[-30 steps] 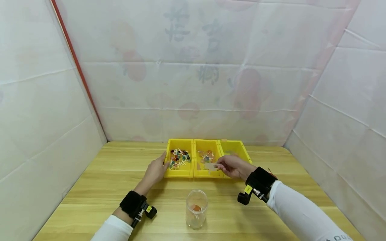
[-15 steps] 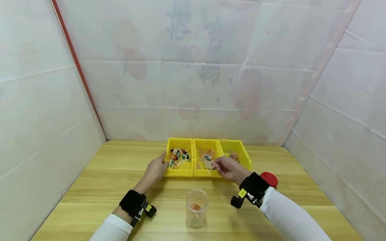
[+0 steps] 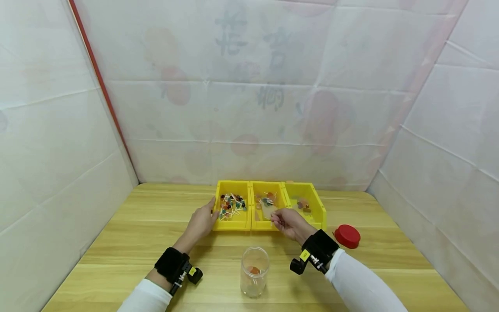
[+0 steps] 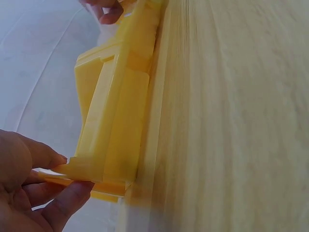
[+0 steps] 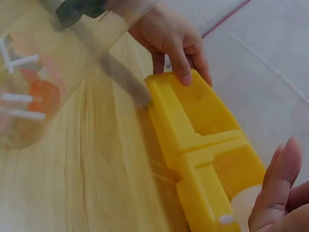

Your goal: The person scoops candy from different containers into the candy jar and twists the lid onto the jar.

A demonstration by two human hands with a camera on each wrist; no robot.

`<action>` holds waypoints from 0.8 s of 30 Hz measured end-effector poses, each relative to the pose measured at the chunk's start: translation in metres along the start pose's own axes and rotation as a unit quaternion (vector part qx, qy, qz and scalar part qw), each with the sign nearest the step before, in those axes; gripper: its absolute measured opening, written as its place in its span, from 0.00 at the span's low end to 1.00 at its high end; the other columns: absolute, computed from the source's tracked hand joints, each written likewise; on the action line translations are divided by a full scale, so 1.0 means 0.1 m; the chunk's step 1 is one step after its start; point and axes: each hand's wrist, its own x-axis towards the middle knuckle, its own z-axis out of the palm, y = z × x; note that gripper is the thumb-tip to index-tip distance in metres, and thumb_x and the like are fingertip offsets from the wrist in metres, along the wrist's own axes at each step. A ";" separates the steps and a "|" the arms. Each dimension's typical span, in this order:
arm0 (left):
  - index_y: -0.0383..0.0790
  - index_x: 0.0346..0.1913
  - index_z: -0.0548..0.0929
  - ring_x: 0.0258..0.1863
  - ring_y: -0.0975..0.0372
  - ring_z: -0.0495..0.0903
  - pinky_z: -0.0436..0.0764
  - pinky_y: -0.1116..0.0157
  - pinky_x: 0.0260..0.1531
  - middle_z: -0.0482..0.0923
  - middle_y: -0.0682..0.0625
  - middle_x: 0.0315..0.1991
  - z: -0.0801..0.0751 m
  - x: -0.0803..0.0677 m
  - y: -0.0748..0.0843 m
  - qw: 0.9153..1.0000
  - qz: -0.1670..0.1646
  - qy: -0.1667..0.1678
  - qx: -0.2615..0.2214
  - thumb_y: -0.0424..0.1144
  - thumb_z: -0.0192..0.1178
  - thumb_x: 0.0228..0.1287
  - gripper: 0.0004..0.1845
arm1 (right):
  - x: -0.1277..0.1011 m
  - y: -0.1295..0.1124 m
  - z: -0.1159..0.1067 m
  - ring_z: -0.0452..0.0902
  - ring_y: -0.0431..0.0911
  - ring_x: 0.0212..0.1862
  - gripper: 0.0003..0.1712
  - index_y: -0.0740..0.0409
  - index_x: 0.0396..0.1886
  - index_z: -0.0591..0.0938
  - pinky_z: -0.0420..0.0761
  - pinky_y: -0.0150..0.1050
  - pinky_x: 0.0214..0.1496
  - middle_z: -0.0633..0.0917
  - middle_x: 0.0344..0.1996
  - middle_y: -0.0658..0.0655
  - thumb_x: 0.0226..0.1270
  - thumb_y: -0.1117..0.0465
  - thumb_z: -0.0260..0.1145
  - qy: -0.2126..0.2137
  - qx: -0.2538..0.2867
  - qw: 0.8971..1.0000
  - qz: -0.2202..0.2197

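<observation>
The left hand (image 3: 201,222) grips the left yellow bin's (image 3: 232,205) corner, steadying it. The right hand (image 3: 290,223) pinches a clear wrapper (image 3: 268,212) over the middle bin (image 3: 267,203). A jar (image 3: 254,271) stands nearer on the bench (image 3: 117,242), its red lid (image 3: 347,236) aside.

Three bright yellow bins (image 3: 269,225) stand in a row on the pale wood-grain table (image 3: 128,242); the left bin's lollipops (image 3: 231,205) are mixed red, green, dark and orange on white sticks; the clear jar (image 3: 254,271) near the front shows an orange sweet inside; a red lid (image 3: 347,236) lies to the right; both wrists wear black bands (image 3: 170,263) over white sleeves (image 3: 362,286); the white backdrop (image 3: 249,86) carries faint red and grey printing, with a red strip (image 3: 97,82) at the left
</observation>
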 end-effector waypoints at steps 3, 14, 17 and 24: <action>0.32 0.75 0.58 0.08 0.65 0.55 0.57 0.70 0.11 0.62 0.53 0.10 0.00 -0.01 0.01 1.000 0.006 0.005 0.002 0.37 0.55 0.73 0.32 | 0.04 0.02 0.06 0.76 0.36 0.23 0.18 0.71 0.62 0.65 0.78 0.23 0.27 0.78 0.20 0.51 0.78 0.67 0.46 0.004 0.018 1.000 -0.011; 0.32 0.74 0.59 0.08 0.66 0.56 0.58 0.72 0.10 0.62 0.53 0.11 -0.02 -0.03 0.05 1.000 0.015 0.005 0.002 0.37 0.56 0.73 0.32 | 0.16 0.12 0.23 0.76 0.39 0.28 0.20 0.70 0.67 0.58 0.82 0.27 0.37 0.75 0.28 0.56 0.79 0.70 0.42 0.038 0.084 0.995 -0.039; 0.31 0.74 0.59 0.08 0.66 0.55 0.58 0.72 0.10 0.61 0.53 0.11 -0.02 -0.05 0.04 1.000 0.020 0.006 -0.005 0.36 0.55 0.73 0.32 | 0.18 0.14 0.25 0.77 0.40 0.29 0.22 0.70 0.68 0.58 0.82 0.27 0.39 0.75 0.30 0.57 0.79 0.70 0.41 0.046 0.117 0.991 -0.047; 0.33 0.75 0.58 0.07 0.66 0.56 0.58 0.72 0.09 0.60 0.54 0.09 0.01 -0.08 0.04 1.000 0.018 0.002 -0.002 0.36 0.56 0.72 0.32 | 0.15 0.10 0.27 0.76 0.40 0.34 0.30 0.64 0.77 0.47 0.80 0.26 0.44 0.69 0.44 0.58 0.79 0.71 0.41 0.049 0.240 0.969 -0.037</action>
